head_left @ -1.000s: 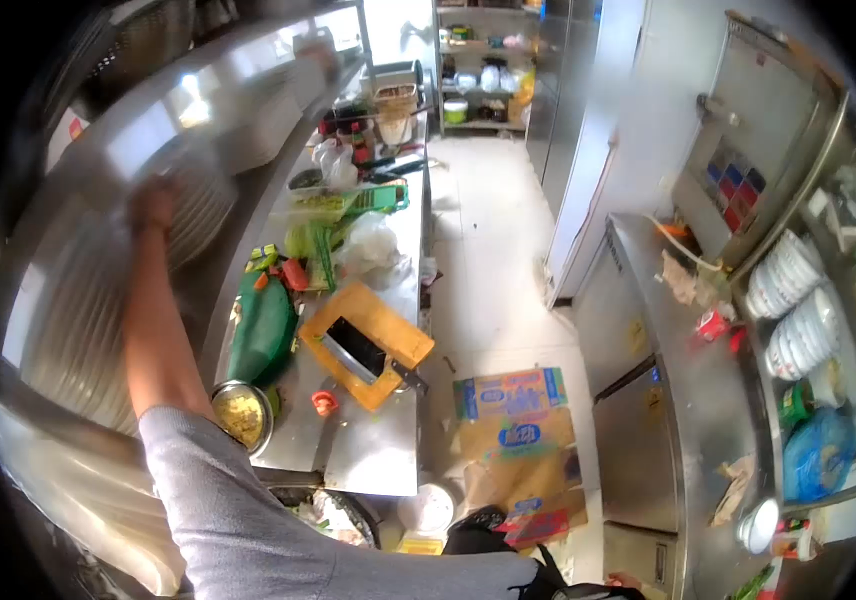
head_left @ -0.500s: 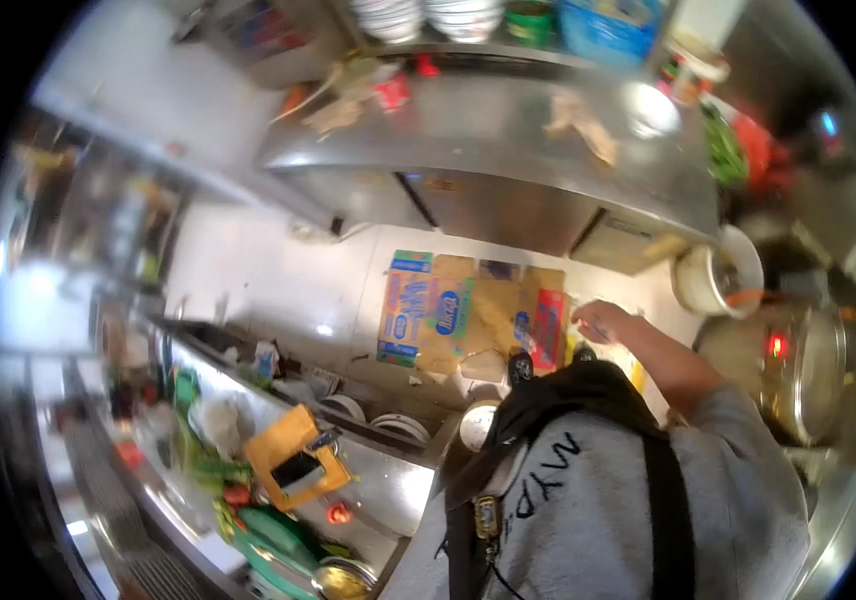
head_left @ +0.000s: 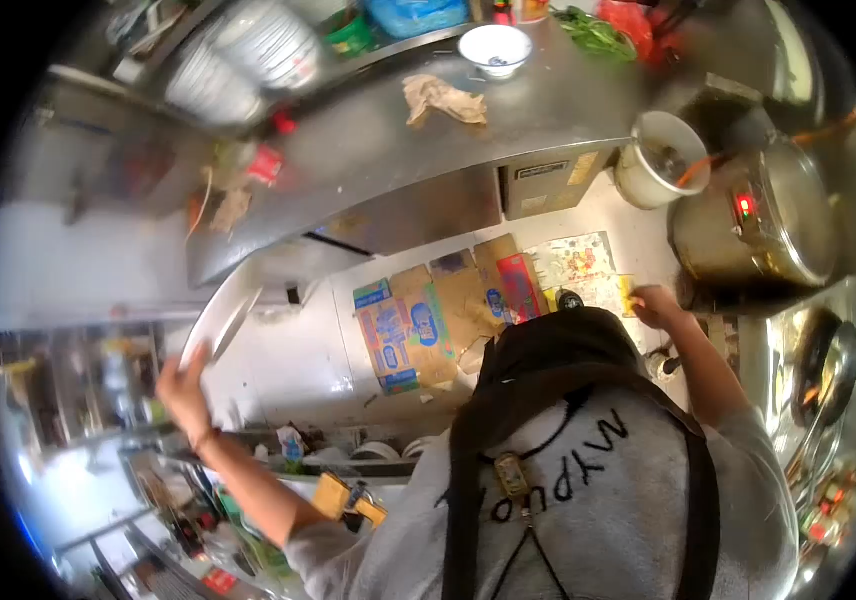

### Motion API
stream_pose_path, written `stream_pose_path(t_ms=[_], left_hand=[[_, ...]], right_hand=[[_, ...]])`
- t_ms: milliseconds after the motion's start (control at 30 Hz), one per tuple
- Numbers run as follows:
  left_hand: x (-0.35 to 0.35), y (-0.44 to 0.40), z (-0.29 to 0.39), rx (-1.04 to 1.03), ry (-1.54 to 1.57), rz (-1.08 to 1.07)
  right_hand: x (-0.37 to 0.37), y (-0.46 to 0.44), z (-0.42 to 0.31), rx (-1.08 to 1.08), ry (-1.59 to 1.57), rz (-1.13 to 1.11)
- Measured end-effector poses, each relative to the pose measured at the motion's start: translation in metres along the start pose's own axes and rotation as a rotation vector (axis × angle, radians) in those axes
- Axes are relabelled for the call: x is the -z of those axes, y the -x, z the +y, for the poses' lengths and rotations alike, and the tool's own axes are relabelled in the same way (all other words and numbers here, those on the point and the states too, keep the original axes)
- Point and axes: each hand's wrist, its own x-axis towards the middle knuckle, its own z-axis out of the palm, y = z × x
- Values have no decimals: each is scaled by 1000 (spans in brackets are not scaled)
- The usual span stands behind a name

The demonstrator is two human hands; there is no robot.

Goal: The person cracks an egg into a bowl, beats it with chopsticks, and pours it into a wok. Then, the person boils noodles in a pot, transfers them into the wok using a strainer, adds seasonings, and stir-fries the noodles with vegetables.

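My left hand (head_left: 186,395) is out at the left, its fingers closed on the edge of a white plate (head_left: 225,315). The plate is tilted and slightly blurred, above the floor beside the steel counter. My right hand (head_left: 656,307) hangs at the right of my body with its fingers curled. Whether anything is inside it cannot be made out. A white bowl (head_left: 495,50) stands on the steel counter (head_left: 368,170), with a crumpled brown cloth or paper (head_left: 443,100) near it.
Flattened cardboard (head_left: 448,320) lies on the floor ahead. A white bucket (head_left: 660,165) and a large steel pot (head_left: 748,225) stand at the right, near a wok (head_left: 828,375). Stacked bowls (head_left: 266,50) are at the upper left. A cutting board (head_left: 331,495) is at the lower left.
My body has turned from the bench with the cutting board toward the opposite counter. My left hand, out of view half a second ago, now shows with a plate. The right hand stays low.
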Motion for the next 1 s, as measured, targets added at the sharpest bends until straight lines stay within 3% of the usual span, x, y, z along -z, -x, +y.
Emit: stream_pose_path(t_ms=[100,200,333,400,433,500,533,633,700,733,833,867,900,967,1000], left_hand=[[-141,-66,-7,-96,44,-49],[-261,-106,-15,-250,-125,-43],[-394,-104,-10,-407,-11,-50],[-441,-105,-33,-449,-295,-298],[-470,-103,-50,-347,-89,-340],[-486,-101,-29,-322,-546,-709],[-495,-103,-32,-276,-492,-761],[-507,-83,-5,-231,-489,-730],[-505,-55,9,-256,-467,-584],[-508,-38,13,-287,-427,-484],[-522,61,24,-354,-303,-562],[-523,110,36,-351,-149,-761],[-524,161,39,-456,-123,-869],[-547,256,34,-762,242,-1340],[-548,295,33,-761,241,-1544]], right_hand=[[6,86,7,-342,-220,83],[-17,165,0,-733,-238,38],[-103,291,-8,-1036,-327,153],[-173,343,-11,-1062,-281,208],[-180,356,-31,-1203,-361,175],[-220,390,-48,-1190,-370,-27],[-234,387,-47,-1013,-277,-467],[-237,379,-47,-752,-366,-878],[-210,385,-45,-1122,-768,-409],[-203,383,-36,-1206,-866,-187],[-176,378,14,-1327,-703,267],[-162,385,39,-1365,-662,412],[-143,395,64,-1401,-618,561],[-102,426,116,-1459,-505,838],[-80,445,144,-1485,-427,952]])
